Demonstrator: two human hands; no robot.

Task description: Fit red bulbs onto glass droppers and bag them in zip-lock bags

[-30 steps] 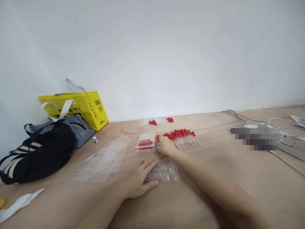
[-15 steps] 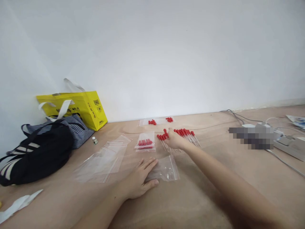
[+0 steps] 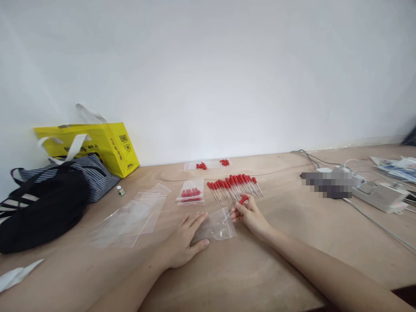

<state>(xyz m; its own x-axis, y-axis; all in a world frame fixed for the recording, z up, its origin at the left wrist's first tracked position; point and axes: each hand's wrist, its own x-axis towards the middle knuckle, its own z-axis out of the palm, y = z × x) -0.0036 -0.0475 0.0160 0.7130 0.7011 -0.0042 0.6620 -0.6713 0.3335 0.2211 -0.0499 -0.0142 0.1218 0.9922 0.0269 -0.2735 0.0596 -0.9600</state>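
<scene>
Clear plastic bags (image 3: 130,219) lie flat and overlap at the left of the table (image 3: 224,277). Next comes the left hand (image 3: 185,242), palm down, its thumb spread away from its long fingers. It rests on one clear bag (image 3: 220,227), likely so that bag won't slide. Farther back, a small pile of bags (image 3: 191,193) has red tops inside. Beside it, a row of droppers (image 3: 234,181) lies slanted, red tops toward the wall (image 3: 208,86), maybe so they are easy to grab. The right hand (image 3: 247,214) pinches one dropper (image 3: 243,199) between thumb and fingers near its red top, perhaps to leave the thin end free. This dropper is just beside the clear bag's right edge. Its long side slants: red top away and right, thin end near and left, toward the bag. I can't tell if the tip is inside.
</scene>
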